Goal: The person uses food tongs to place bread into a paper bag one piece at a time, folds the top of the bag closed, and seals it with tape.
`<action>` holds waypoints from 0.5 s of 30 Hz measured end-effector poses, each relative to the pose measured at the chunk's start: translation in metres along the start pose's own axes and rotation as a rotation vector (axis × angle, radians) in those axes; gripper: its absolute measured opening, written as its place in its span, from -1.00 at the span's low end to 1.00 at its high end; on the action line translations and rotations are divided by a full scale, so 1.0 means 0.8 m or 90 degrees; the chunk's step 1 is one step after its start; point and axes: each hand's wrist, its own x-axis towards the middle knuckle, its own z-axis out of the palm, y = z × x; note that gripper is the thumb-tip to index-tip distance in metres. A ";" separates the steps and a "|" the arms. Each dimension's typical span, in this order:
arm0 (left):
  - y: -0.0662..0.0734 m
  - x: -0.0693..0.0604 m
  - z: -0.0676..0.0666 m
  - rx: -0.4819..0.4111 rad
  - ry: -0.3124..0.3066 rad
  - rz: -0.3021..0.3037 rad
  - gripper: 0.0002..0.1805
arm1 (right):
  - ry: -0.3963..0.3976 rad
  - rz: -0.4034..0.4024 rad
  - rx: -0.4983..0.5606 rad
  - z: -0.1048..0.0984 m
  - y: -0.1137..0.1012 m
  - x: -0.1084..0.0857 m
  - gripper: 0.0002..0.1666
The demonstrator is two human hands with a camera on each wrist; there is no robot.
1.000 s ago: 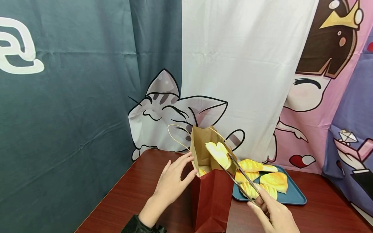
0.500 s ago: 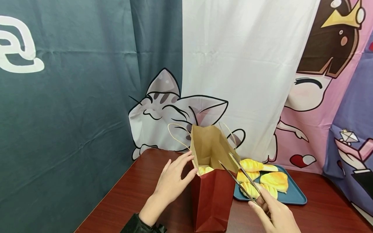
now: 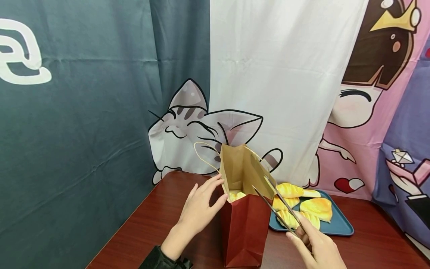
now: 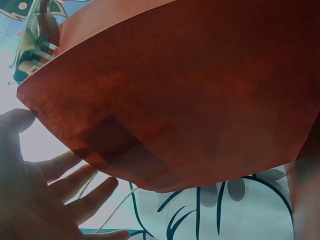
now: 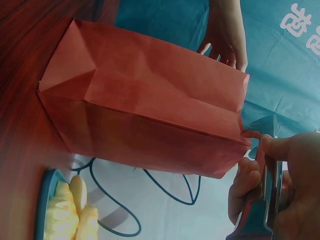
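A red paper bag (image 3: 245, 231) with a brown inside stands upright on the table, its mouth spread wide. Pieces of bread (image 3: 236, 195) lie inside it, partly hidden by the front wall. My left hand (image 3: 201, 205) rests its fingertips along the bag's left rim, fingers loosely extended; the left wrist view shows the thumb and fingers at that edge. My right hand (image 3: 314, 241) grips metal tongs (image 3: 283, 207). The tongs' tips are apart over the bag's right rim, with nothing between them. In the right wrist view the tongs (image 5: 270, 185) reach to the bag's mouth.
Right of the bag a blue tray (image 3: 344, 228) holds several breads, among them a rounded bun (image 3: 315, 209) and a long roll (image 3: 289, 190). Twine handles (image 3: 201, 155) stick up from the bag. A printed curtain (image 3: 282, 74) hangs behind the brown table (image 3: 147, 224).
The bread that the tongs held over the bag has been let go and now lies inside. The tongs' tips have parted. My left hand stays at the rim.
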 end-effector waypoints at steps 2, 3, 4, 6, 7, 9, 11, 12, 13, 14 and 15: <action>0.000 0.000 0.000 0.000 0.000 -0.001 -0.47 | 0.014 -0.010 0.003 0.000 0.000 -0.001 -0.57; 0.000 0.000 0.000 0.000 0.000 -0.001 -0.47 | 0.023 -0.016 0.005 0.001 0.000 -0.002 -0.56; 0.001 0.000 0.000 0.000 -0.001 -0.002 -0.47 | 0.030 -0.021 0.006 0.001 0.000 -0.002 -0.55; 0.000 0.000 0.001 0.000 -0.001 -0.002 -0.47 | 0.045 -0.033 0.009 0.002 0.000 -0.003 -0.55; 0.000 0.000 0.001 0.001 -0.001 -0.001 -0.47 | 0.054 -0.040 0.012 0.002 0.000 -0.003 -0.55; 0.000 0.000 0.001 0.001 -0.002 -0.001 -0.47 | 0.070 -0.050 0.018 0.002 0.001 -0.003 -0.53; 0.000 0.000 0.001 0.002 -0.002 -0.001 -0.46 | 0.092 -0.068 0.034 0.003 0.003 -0.004 -0.51; 0.000 0.000 0.002 0.002 -0.003 -0.001 -0.46 | 0.105 -0.079 0.041 0.003 0.004 -0.004 -0.49; 0.000 0.001 0.002 0.003 -0.003 -0.001 -0.46 | 0.115 -0.087 0.050 0.003 0.005 -0.004 -0.52; 0.000 0.001 0.002 0.003 -0.003 -0.001 -0.46 | 0.124 -0.095 0.057 0.002 0.006 -0.005 -0.54; 0.000 0.001 0.002 0.003 -0.003 -0.002 -0.46 | 0.133 -0.100 0.064 0.002 0.007 -0.005 -0.55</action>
